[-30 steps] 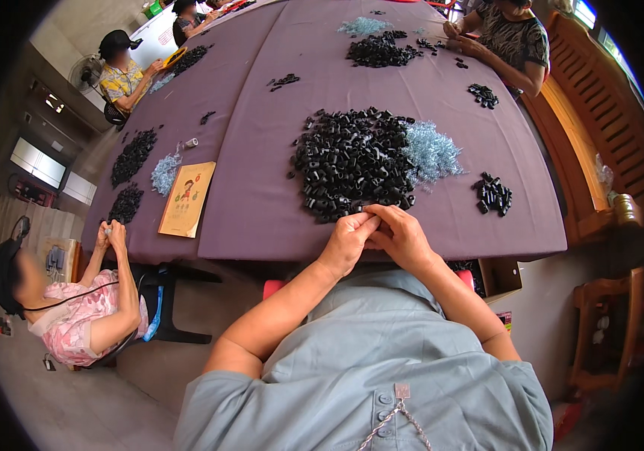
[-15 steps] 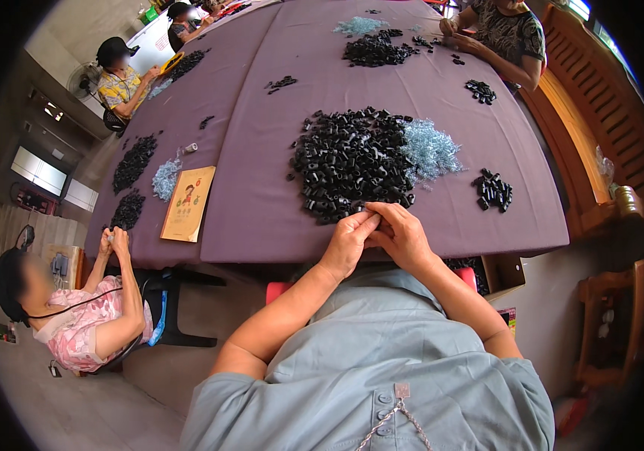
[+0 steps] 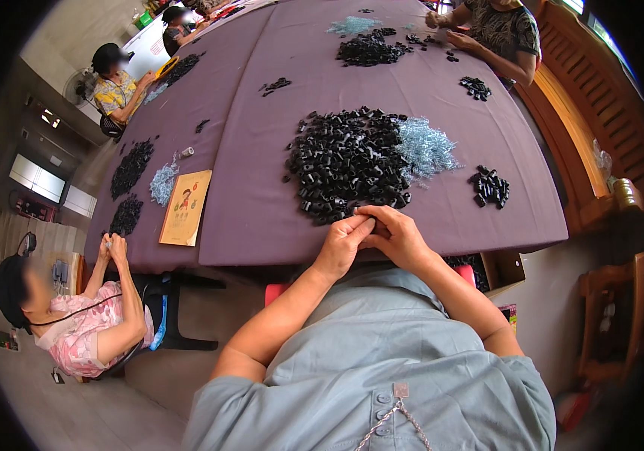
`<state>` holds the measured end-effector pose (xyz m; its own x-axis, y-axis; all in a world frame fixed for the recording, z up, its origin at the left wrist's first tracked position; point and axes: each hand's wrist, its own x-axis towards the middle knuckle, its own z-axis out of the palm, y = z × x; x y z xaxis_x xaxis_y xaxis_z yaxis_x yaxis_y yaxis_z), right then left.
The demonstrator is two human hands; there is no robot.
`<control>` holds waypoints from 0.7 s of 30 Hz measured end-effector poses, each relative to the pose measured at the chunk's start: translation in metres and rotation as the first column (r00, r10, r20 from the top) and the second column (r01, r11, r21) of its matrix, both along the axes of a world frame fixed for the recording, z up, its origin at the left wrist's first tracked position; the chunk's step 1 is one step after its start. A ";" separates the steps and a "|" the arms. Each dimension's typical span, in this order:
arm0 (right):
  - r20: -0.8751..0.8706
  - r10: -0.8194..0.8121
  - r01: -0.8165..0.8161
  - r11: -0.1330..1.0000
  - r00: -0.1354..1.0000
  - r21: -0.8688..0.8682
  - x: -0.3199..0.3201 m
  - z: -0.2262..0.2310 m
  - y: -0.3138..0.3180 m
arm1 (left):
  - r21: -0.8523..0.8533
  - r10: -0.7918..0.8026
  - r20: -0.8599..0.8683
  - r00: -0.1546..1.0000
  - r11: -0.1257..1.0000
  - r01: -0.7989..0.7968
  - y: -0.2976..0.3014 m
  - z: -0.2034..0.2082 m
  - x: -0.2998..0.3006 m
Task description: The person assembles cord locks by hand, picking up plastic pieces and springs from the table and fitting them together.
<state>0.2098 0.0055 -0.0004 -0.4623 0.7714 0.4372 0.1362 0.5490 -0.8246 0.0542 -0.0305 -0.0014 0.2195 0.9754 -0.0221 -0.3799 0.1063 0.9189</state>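
My left hand and my right hand meet at the near edge of the table, fingers closed and thumbs pressed together. Whatever they pinch is hidden behind the fingers; I cannot make it out. Just beyond the fingertips spreads a big pile of short black plastic tubes. Against its right side lies a heap of thin, pale blue clear pieces, too fine to tell singly. Farther right is a small separate group of black tubes.
A purple cloth covers the table. A yellow booklet lies to the left. One person in pink sits at the left corner; others work along the far sides. A wooden bench runs along the right, and an open cardboard box stands below the edge.
My hands stay joined at the same place, with only slight finger movement. The whole view has shifted a little. The person at the far right has moved a hand outward.
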 end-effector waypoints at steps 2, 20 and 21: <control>0.031 -0.012 0.010 0.999 0.999 0.053 0.001 0.001 0.001 | -0.020 0.002 0.027 1.000 1.000 -0.001 -0.001 0.000 0.000; 0.083 -0.083 0.072 0.990 0.993 0.124 0.001 0.000 0.001 | -0.101 0.002 -0.006 1.000 0.995 -0.002 0.007 0.005 0.003; 0.069 -0.081 0.073 0.991 0.994 0.116 0.002 -0.001 0.002 | -0.137 0.002 -0.009 1.000 0.991 -0.004 0.008 0.005 0.004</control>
<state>0.2115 0.0073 -0.0016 -0.4376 0.7534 0.4907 0.2400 0.6238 -0.7438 0.0577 -0.0229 0.0037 0.2158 0.9637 -0.1571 -0.3723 0.2300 0.8992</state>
